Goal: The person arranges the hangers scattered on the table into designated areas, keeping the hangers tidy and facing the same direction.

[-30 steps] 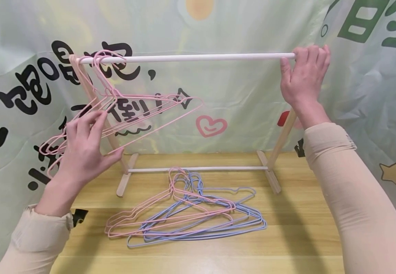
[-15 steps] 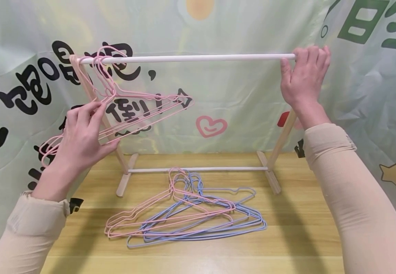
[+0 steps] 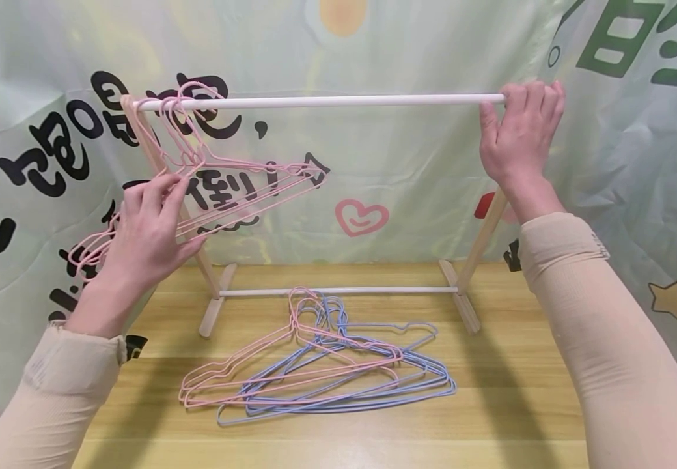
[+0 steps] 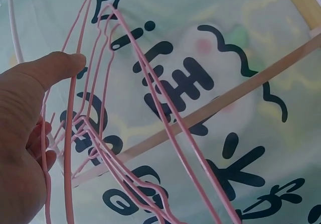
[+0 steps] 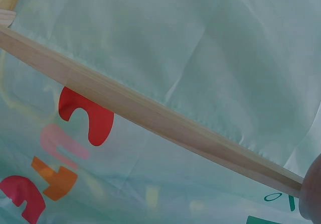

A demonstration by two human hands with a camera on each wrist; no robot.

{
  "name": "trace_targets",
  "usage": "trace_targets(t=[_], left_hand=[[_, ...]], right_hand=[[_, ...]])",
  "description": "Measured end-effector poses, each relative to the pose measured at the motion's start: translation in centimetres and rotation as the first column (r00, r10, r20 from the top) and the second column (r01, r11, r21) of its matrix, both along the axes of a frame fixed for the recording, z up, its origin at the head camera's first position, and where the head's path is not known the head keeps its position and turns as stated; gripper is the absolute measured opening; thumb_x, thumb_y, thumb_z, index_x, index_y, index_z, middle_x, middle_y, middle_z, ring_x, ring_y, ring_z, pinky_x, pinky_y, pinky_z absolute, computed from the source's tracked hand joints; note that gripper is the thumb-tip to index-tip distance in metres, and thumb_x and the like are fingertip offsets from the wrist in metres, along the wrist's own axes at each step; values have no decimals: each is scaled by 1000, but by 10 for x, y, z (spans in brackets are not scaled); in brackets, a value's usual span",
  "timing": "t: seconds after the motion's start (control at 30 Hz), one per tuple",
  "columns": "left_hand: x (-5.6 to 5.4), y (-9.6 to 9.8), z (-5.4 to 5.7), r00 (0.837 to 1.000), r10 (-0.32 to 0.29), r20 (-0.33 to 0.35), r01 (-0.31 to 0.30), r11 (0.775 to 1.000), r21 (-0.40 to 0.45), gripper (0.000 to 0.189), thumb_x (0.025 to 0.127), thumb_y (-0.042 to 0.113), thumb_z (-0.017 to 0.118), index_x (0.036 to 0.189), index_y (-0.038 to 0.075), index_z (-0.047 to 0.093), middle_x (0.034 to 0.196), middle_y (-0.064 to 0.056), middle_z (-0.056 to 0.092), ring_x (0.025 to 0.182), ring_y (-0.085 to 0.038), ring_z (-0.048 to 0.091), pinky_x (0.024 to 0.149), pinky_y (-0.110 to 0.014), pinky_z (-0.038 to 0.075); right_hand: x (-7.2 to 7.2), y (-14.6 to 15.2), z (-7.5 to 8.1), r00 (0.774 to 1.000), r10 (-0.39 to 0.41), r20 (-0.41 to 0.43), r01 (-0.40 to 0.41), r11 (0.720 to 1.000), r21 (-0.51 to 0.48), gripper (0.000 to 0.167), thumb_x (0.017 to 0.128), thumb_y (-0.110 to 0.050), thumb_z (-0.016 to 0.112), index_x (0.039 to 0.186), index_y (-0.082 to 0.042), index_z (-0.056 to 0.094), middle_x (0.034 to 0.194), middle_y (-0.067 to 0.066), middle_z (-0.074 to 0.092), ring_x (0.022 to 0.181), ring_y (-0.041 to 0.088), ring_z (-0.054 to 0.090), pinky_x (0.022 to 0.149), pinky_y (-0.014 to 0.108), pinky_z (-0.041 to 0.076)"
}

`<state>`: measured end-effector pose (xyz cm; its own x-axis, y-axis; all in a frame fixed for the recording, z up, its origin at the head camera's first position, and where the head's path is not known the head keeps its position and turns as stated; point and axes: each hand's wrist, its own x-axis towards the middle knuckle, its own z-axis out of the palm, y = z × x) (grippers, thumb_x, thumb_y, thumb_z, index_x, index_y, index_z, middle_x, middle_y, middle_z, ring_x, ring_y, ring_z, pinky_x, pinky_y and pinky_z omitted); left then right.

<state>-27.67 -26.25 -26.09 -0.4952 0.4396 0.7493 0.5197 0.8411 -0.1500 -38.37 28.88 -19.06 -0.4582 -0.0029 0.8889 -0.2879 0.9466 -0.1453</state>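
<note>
My left hand (image 3: pixel 148 238) pinches a pink wire hanger (image 4: pixel 69 133) at the upper left, the thumb against its lower bar in the left wrist view. That hanger's hook rises slightly above the white rod (image 3: pixel 338 101) of a small garment rack; whether it touches the rod I cannot tell. Behind it, several pink hangers (image 4: pixel 175 128) hang bunched at the rod's left end. My right hand (image 3: pixel 526 130) grips the rack's top right corner, its fingers over the end. In the right wrist view the wooden upright (image 5: pixel 150 111) leads to that hand, mostly out of frame.
On the wooden table (image 3: pixel 338 449) lie pink hangers (image 3: pixel 294 317) overlapping several blue hangers (image 3: pixel 341 326), in front of the rack's lower bar (image 3: pixel 373 290). The rack stands on wooden feet (image 3: pixel 460 306). A printed cloth (image 3: pixel 420 195) hangs behind and at both sides.
My left hand has risen a little, and the held hanger's hook has lifted and shifted slightly right along the rod. The right hand has stayed on the rack corner.
</note>
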Motion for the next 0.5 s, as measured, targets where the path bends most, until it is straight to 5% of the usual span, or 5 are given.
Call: trace_targets(t=[0.5], left_hand=[[-12, -7, -20, 999, -11, -46, 11, 1000, -6, 106, 60, 10, 98, 148, -13, 43, 142, -35, 43, 117, -54, 38, 97, -63, 33]], right_hand=[[0, -1, 0, 1000, 3, -1, -3, 1000, -2, 62, 108, -55, 30, 124, 2, 47, 118, 23, 42, 125, 43, 33, 125, 43, -1]])
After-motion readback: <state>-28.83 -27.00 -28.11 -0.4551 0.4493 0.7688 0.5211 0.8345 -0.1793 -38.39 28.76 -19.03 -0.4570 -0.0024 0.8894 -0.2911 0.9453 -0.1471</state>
